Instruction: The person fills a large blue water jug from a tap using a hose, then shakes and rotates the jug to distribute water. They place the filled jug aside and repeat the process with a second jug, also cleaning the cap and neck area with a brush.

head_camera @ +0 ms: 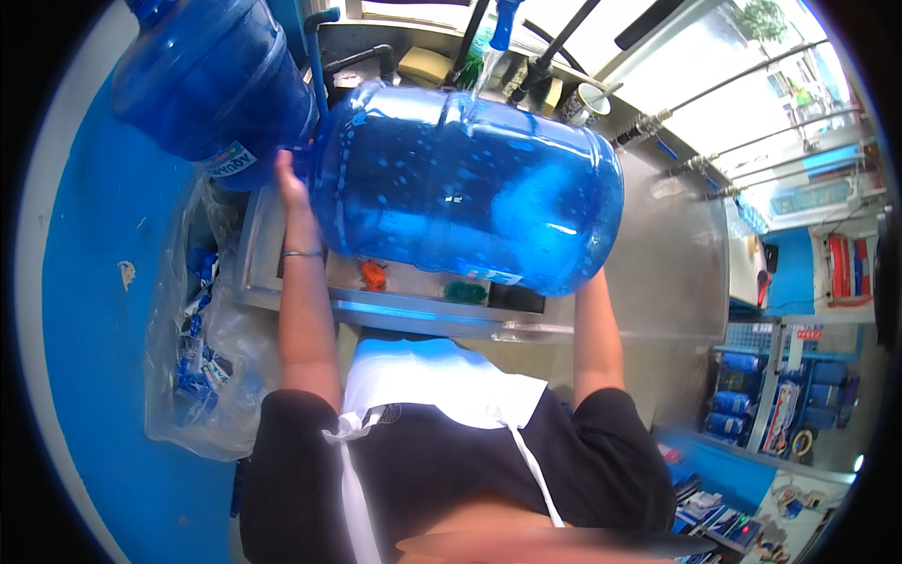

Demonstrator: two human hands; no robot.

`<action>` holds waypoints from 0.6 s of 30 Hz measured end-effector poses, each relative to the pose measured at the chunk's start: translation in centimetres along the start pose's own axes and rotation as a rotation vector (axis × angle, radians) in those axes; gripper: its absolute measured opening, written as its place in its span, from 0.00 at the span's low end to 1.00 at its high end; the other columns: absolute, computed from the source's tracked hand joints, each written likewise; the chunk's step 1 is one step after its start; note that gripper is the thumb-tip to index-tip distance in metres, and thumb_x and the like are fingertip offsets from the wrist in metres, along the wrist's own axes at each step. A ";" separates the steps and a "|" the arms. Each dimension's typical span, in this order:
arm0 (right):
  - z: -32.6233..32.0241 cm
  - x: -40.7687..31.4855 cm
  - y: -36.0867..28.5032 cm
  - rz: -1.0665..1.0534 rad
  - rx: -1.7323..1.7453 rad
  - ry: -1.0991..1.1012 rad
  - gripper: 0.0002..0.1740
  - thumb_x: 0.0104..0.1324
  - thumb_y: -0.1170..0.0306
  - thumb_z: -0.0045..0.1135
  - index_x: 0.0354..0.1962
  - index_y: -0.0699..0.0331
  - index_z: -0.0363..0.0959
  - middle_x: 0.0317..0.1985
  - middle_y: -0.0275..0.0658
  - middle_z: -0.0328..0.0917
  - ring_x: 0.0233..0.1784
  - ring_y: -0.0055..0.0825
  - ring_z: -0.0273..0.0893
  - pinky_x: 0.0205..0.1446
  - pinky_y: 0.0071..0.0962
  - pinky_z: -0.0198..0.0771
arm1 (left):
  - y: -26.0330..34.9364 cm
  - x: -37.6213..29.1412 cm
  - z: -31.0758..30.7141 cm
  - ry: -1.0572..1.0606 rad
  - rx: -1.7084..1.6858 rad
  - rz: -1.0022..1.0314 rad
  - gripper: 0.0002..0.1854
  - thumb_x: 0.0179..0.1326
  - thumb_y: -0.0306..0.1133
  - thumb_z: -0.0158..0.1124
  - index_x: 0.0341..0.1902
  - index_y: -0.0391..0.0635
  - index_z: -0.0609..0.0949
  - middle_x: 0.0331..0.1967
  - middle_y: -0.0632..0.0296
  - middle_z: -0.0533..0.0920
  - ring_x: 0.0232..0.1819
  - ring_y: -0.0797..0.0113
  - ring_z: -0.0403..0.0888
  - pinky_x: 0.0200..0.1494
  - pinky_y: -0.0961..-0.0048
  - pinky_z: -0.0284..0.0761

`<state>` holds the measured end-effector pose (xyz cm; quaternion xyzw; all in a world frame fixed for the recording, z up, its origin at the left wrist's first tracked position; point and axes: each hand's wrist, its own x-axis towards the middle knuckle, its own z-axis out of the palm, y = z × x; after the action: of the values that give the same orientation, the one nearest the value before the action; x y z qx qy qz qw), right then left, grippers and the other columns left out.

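Observation:
A large blue water-cooler jug (465, 190) lies on its side in the air over the sink, its neck to the left. My left hand (287, 173) is at the neck end, the fingers partly hidden by the jug. Only the forearm of my right arm shows, reaching under the base end; that hand is hidden behind the jug. From a blue tap handle or nozzle (502, 25), a stream of water (485, 74) falls onto the jug's upper side. Wet drops cover its wall.
Another blue jug (211, 84) stands at the upper left. An orange scrubber (373, 275) and a green scouring pad (465, 291) lie in the steel sink. Behind are a yellow sponge (425, 65) and a patterned mug (585, 104). A plastic bag (239, 352) of blue-and-white scraps hangs left.

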<state>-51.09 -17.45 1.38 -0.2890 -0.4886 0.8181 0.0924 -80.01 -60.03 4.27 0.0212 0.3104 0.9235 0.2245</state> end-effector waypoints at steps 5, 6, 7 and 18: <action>-0.1 -5.2 -8.1 -0.176 -0.176 0.048 0.34 0.75 0.53 0.47 0.71 0.63 0.55 0.68 0.41 0.63 0.71 0.30 0.61 0.74 0.32 0.56 | -11.8 -1.1 -3.2 -0.125 0.173 -0.473 0.27 0.73 0.51 0.45 0.54 0.38 0.79 0.50 0.50 0.83 0.48 0.56 0.84 0.52 0.58 0.82; 0.3 -6.1 -9.7 -0.218 -0.227 0.016 0.35 0.75 0.53 0.47 0.71 0.63 0.54 0.69 0.41 0.62 0.72 0.31 0.60 0.75 0.33 0.54 | -13.8 -0.9 -3.3 -0.101 0.203 -0.538 0.28 0.74 0.51 0.45 0.54 0.38 0.79 0.50 0.50 0.83 0.48 0.56 0.84 0.53 0.58 0.82; 1.0 -6.7 -11.2 -0.301 -0.285 -0.077 0.36 0.75 0.52 0.48 0.72 0.63 0.52 0.71 0.41 0.60 0.73 0.31 0.59 0.75 0.32 0.54 | -15.4 -0.5 -3.4 -0.056 0.223 -0.602 0.28 0.74 0.52 0.44 0.55 0.38 0.79 0.51 0.49 0.83 0.49 0.55 0.84 0.53 0.58 0.82; 4.9 -2.3 -14.4 -0.141 -0.754 0.257 0.42 0.70 0.42 0.49 0.75 0.45 0.47 0.73 0.43 0.55 0.63 0.41 0.72 0.44 0.46 0.80 | -21.7 4.3 -1.4 0.368 0.340 -0.517 0.32 0.76 0.54 0.39 0.64 0.35 0.72 0.63 0.46 0.75 0.65 0.51 0.72 0.68 0.53 0.66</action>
<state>-53.85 -14.84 16.30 -0.3685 -0.7573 0.5305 0.0961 -75.39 -43.66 -9.95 -0.1873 0.4901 0.7597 0.3842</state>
